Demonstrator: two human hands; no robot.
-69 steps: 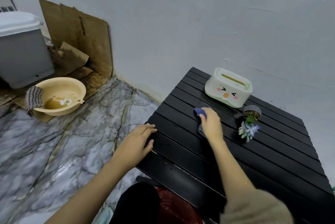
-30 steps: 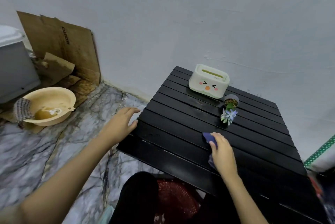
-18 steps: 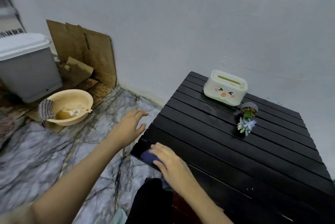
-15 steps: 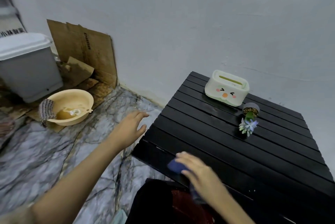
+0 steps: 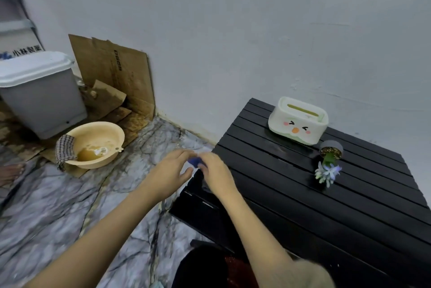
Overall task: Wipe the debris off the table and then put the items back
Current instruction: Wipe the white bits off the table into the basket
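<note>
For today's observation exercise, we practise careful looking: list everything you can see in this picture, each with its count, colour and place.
Table: one, black slatted, on the right.
Tissue box: one, cream with a cartoon face, far end of the table.
Potted flower: one, grey pot with pale blue blooms, lying on its side near the box.
Cloth: one, blue, at the table's left edge, between the hands.
Basin: one, peach, on the floor at left.
Checked rag: one, dark, draped over the basin's rim.
Bin: one, grey with white lid, far left.
Cardboard: brown sheets against the wall.
Floor: grey marble pattern.
Left hand: beside the cloth.
Right hand: gripping the cloth.
</note>
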